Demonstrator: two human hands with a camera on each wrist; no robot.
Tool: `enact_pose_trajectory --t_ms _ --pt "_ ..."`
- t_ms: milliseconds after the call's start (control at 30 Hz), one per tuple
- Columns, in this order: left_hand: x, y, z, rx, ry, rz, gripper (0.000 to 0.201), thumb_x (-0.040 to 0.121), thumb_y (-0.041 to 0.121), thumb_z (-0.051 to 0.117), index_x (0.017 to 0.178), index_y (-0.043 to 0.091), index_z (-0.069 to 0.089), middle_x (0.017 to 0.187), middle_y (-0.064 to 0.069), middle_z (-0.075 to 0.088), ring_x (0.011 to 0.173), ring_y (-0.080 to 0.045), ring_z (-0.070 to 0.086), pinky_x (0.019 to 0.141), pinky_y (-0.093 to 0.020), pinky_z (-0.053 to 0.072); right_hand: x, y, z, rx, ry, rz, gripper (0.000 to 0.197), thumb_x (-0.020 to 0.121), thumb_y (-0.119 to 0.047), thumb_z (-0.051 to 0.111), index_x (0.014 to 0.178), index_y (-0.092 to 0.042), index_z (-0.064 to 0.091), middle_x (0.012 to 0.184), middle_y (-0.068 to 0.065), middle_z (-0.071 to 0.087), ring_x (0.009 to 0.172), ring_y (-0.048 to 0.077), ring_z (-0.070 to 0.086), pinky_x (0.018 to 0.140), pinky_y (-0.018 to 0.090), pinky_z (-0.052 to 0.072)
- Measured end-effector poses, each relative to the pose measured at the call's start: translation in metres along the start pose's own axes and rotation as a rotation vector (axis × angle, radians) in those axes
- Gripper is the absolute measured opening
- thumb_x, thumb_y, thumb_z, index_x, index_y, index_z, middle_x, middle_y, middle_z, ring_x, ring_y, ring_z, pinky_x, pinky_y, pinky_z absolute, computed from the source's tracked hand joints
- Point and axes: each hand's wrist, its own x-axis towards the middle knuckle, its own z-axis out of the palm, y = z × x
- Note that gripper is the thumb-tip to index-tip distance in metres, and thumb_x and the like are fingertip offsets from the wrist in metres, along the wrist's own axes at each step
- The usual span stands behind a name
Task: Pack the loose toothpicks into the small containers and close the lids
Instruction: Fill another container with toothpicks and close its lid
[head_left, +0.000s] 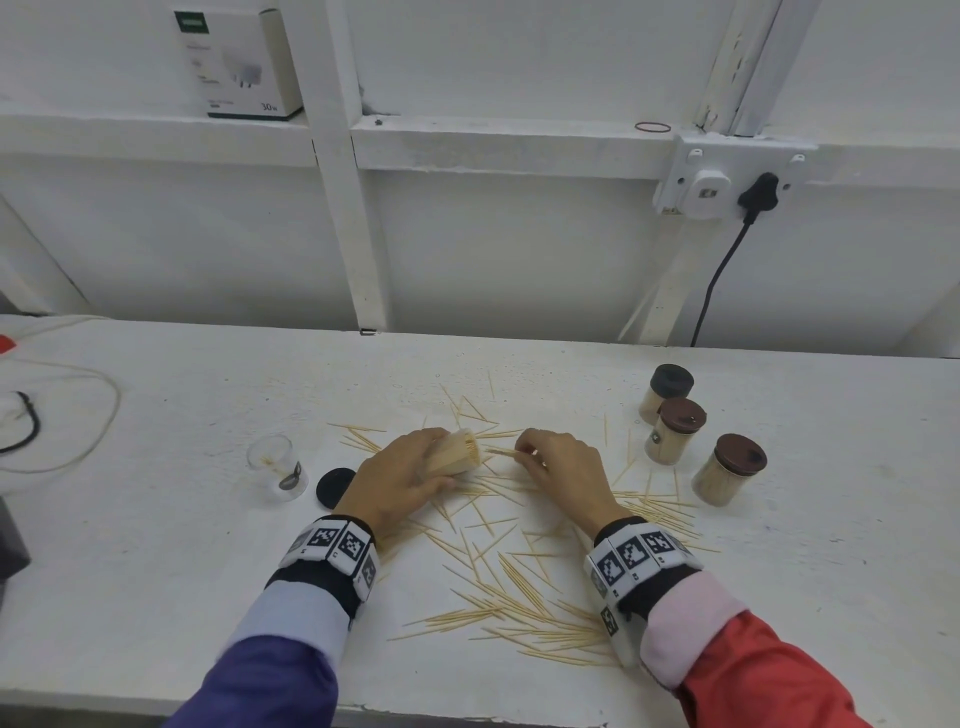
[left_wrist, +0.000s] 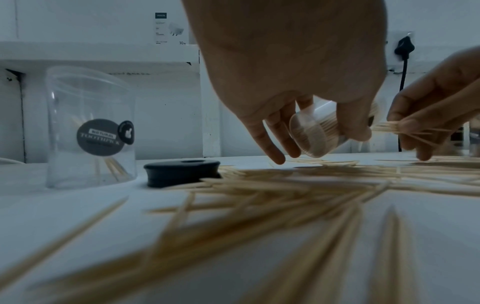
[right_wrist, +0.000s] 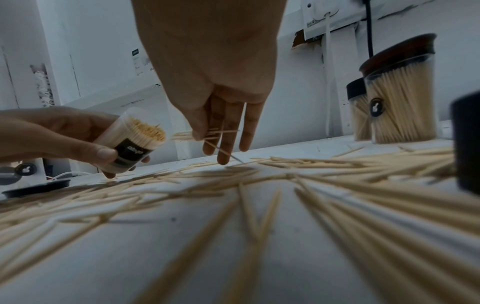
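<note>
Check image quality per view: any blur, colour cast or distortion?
Head view: bright, even light, mostly sharp; wide-angle bends the table edge. Left wrist view: dim, bluish; near loose toothpicks blurred, clear container label readable. Right wrist view: same dim cast; foreground toothpicks smeared, held container and the left hand fairly sharp.

— Right hand?
— Pinching a small bundle of toothpicks just beside the tilted, packed container.
— Held by?
— The left hand, above loose toothpicks strewn over the white table.
</note>
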Motion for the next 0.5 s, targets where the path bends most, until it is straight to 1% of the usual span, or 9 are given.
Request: enact_pose_trajectory --t_ms 100,167,233,333,400,500 --pt "0.0 0.001 -0.001 0.004 0.008 -0.006 0.063 0.089 0.048 0.062 0.142 0.026 0.037 0.132 0.009 0.051 0.116 -0.011 0.05 0.092 -0.031 0.042 0.001 0.0 0.0 0.033 0.06 0.016 0.014 0.099 -0.029 0.05 0.1 -0.021 0.062 0.091 -0.009 0.069 0.083 0.016 0.063 0.067 0.032 0.047" --pt "0.001 0.0 -0.001 0.007 0.012 -0.009 0.063 0.088 0.049 0.062 0.142 0.026 0.038 0.132 0.009 0.052 0.117 -0.011 0.049 0.093 -0.032 0.042 0.0 -0.001 -0.001 0.079 0.102 0.001 0.012 0.098 -0.027 0.052 0.098 -0.021 0.062 0.089 -0.01 0.069 0.079 0.014 0.062 0.066 0.032 0.048" --pt "0.0 0.001 -0.001 0.009 0.008 -0.007 0.064 0.088 0.05 0.062 0.142 0.027 0.038 0.133 0.01 0.051 0.119 -0.011 0.049 0.095 -0.032 0.042 -0.001 -0.003 -0.002 0.112 0.105 -0.032 0.009 0.098 -0.024 0.053 0.097 -0.02 0.062 0.087 -0.01 0.068 0.077 0.013 0.061 0.065 0.032 0.049" --pt "0.001 0.002 -0.001 0.028 -0.034 0.035 0.065 0.088 0.049 0.063 0.144 0.027 0.038 0.137 0.011 0.048 0.124 -0.01 0.046 0.099 -0.032 0.041 -0.004 -0.005 -0.001 0.145 0.098 -0.113 0.009 0.097 -0.023 0.055 0.095 -0.02 0.063 0.087 -0.011 0.066 0.076 0.009 0.058 0.065 0.03 0.047" --pt "0.001 0.002 -0.001 0.038 -0.064 0.081 0.066 0.087 0.051 0.062 0.144 0.027 0.039 0.138 0.011 0.048 0.124 -0.011 0.046 0.099 -0.031 0.041 -0.006 -0.008 -0.001 0.165 0.113 -0.189 0.009 0.096 -0.023 0.057 0.094 -0.019 0.064 0.086 -0.01 0.065 0.075 0.01 0.057 0.064 0.031 0.048" --pt "-0.001 0.004 -0.001 0.025 -0.076 0.133 0.062 0.088 0.045 0.066 0.142 0.027 0.041 0.138 0.011 0.05 0.123 -0.01 0.047 0.095 -0.023 0.037 -0.007 -0.012 0.0 0.21 0.161 -0.281 0.009 0.092 -0.024 0.063 0.09 -0.017 0.068 0.084 -0.008 0.065 0.07 0.012 0.06 0.058 0.031 0.049"
